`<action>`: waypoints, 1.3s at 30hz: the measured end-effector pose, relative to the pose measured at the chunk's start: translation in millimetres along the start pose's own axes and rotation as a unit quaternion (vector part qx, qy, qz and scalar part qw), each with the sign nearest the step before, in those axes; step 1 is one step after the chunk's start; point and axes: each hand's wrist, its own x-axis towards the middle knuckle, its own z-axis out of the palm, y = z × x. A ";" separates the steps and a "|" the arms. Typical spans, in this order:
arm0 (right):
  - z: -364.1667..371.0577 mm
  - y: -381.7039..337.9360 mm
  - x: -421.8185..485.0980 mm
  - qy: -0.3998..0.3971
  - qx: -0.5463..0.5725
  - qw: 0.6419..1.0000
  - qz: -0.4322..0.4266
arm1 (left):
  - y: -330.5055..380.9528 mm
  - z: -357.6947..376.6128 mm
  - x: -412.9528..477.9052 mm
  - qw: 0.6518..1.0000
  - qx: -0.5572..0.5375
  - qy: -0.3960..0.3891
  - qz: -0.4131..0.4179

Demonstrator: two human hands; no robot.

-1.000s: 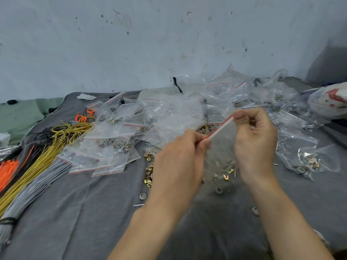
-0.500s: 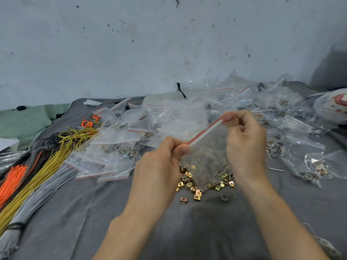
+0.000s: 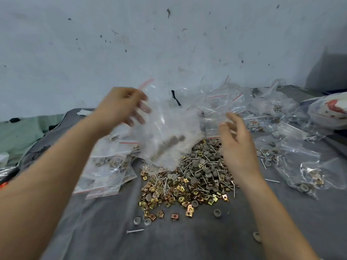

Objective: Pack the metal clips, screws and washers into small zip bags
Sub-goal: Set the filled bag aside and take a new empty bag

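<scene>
My left hand (image 3: 124, 107) is raised and blurred with motion, and pinches a clear zip bag (image 3: 167, 139) near its red seal strip. The bag hangs tilted above the table with dark parts inside it. My right hand (image 3: 237, 145) is open, fingers spread, to the right of the bag and not touching it. Below both hands a heap of brass metal clips, screws and grey washers (image 3: 187, 181) lies on the grey cloth (image 3: 187, 241).
Filled zip bags (image 3: 107, 169) lie left of the heap and more filled bags (image 3: 302, 169) to the right. Empty bags (image 3: 225, 104) are piled at the back by the wall. Loose washers (image 3: 137, 220) and a screw (image 3: 135, 231) lie in front.
My right hand has let go of the bag's seal and opened. My left hand has swung the bag up and to the left. The view has dropped toward the heap.
</scene>
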 end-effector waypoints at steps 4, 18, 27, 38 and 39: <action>-13.9 13.5 4.3 0.006 -0.013 0.999 0.040 | -36.8 -53.2 24.7 0.958 -0.158 0.203 -0.129; -21.8 18.0 0.6 -0.011 -0.082 0.995 0.056 | -131.9 82.9 -3.7 0.955 0.127 -0.034 -0.266; -24.5 15.8 -4.2 -0.013 -0.087 0.995 0.056 | -143.5 106.5 -0.5 0.944 0.030 0.068 -0.323; -0.6 18.3 -28.2 -0.078 -0.084 0.989 0.090 | -75.4 89.9 -61.8 0.952 -0.197 0.222 -0.081; 4.0 19.2 -30.5 -0.095 -0.080 0.988 0.095 | -70.8 86.7 -67.5 0.948 -0.212 0.227 -0.064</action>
